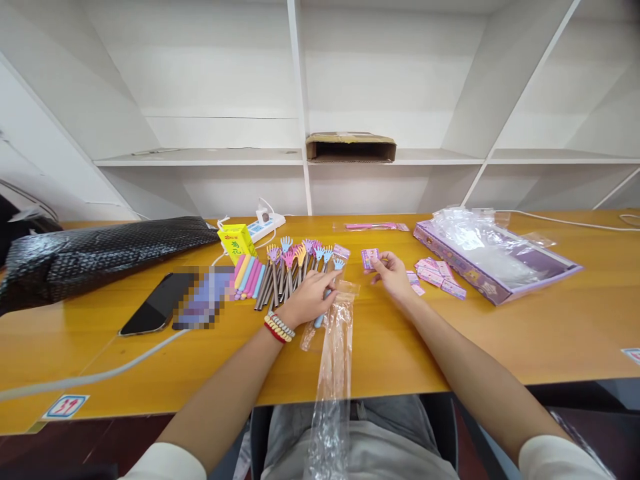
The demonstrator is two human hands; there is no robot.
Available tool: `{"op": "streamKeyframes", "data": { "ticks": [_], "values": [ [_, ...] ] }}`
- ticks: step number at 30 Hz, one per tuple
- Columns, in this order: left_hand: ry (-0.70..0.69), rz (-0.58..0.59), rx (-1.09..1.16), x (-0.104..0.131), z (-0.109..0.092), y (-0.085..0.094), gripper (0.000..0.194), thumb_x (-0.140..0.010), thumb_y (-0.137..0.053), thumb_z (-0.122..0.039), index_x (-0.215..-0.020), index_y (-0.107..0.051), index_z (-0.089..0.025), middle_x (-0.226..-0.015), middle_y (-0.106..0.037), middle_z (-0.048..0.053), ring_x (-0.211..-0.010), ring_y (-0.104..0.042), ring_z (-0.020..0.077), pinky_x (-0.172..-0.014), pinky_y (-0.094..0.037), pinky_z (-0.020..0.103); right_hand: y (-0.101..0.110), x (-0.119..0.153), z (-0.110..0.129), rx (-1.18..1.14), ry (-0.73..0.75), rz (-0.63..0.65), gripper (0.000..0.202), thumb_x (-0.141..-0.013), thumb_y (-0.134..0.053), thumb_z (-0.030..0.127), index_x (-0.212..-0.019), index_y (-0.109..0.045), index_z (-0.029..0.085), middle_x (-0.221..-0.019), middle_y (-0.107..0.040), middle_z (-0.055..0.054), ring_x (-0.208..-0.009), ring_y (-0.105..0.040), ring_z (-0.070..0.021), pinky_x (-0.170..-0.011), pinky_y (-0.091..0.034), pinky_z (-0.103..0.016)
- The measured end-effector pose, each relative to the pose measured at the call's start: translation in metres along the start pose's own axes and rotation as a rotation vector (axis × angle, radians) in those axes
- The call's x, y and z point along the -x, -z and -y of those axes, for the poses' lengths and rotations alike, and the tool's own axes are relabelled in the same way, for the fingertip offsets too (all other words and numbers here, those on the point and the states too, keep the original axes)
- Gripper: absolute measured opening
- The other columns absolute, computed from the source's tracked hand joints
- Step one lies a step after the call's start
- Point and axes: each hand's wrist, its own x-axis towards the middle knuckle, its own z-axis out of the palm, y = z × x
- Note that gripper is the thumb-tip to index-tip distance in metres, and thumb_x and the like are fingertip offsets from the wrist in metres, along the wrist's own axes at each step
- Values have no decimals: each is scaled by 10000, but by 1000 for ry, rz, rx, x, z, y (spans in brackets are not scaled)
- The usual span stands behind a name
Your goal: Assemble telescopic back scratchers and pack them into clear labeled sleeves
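Note:
My right hand (391, 275) pinches a small pink and purple card (370, 259) above the table. My left hand (311, 295) is closed around a blue-ended stick with a small hand-shaped tip (339, 265); the fingers partly hide it. A long clear plastic sleeve (336, 360) lies beside my left hand and hangs over the table's front edge. Several hand-tipped metal sticks (287, 267) are piled beyond my left hand, beside pastel-coloured handles (247, 277). Near my right wrist lie more pink cards (440, 275).
A purple tray (493, 293) holds clear bags at the right. One packaged pink stick (373, 227) lies at the back. Two phones, a yellow box (237, 241), a power strip (266, 228) and a black wrapped package (105, 253) are left; a cable crosses the table.

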Motion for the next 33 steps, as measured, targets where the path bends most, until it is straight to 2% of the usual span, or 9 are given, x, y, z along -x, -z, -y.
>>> {"op": "streamKeyframes", "data": {
  "ticks": [5, 10, 15, 17, 21, 26, 33],
  "values": [
    [3, -1, 6, 0, -2, 2, 453, -835, -468, -197, -1285, -416, -204, -908, -631, 26, -900, -550, 183, -894, -374, 371, -6, 7, 3, -8, 22, 194, 400, -653, -688, 496, -738, -470, 171, -686, -597, -22, -665, -607, -153, -471, -482, -225],
    [19, 0, 1, 0, -2, 3, 448, -836, -475, -211, -1280, -420, -187, -894, -630, 26, -901, -533, 182, -885, -385, 357, -6, 7, 2, -42, 16, 232, 374, -675, -677, 487, -745, -496, 167, -658, -572, 1, -574, -547, -108, -492, -452, -221],
    [21, -13, 12, 1, 1, -1, 449, -833, -486, -215, -1277, -431, -189, -898, -634, 31, -917, -519, 193, -876, -393, 363, -3, 9, 2, -12, -31, 423, 300, -665, -710, 396, -733, -567, 141, -751, -600, -13, -668, -543, -100, -654, -443, -239],
    [14, -25, 19, 1, 2, -2, 444, -834, -490, -223, -1274, -436, -191, -904, -635, 34, -919, -519, 192, -875, -394, 362, -4, 11, 1, 37, -32, 457, 290, -661, -715, 373, -719, -553, 139, -709, -587, -1, -642, -524, -90, -639, -421, -227],
    [6, -32, 39, 1, -1, -1, 428, -837, -492, -251, -1259, -449, -189, -895, -636, 33, -910, -527, 189, -880, -390, 364, -7, 13, -4, 111, -44, 479, 312, -673, -699, 389, -715, -512, 143, -602, -543, 20, -539, -470, -77, -529, -360, -206],
    [-10, -6, 59, 2, -4, 2, 458, -815, -509, -251, -1263, -437, -185, -898, -631, 24, -906, -529, 182, -887, -384, 353, -8, 14, -6, 172, 4, 414, 317, -664, -700, 385, -701, -507, 137, -613, -543, 16, -538, -463, -73, -523, -356, -205],
    [9, -17, 40, 0, -1, 1, 410, -849, -487, -275, -1248, -456, -189, -877, -625, 26, -867, -528, 173, -868, -395, 351, -9, 15, -6, 185, 18, 415, 312, -669, -693, 391, -693, -513, 138, -624, -551, 9, -546, -466, -77, -527, -366, -209]
  ]
}}
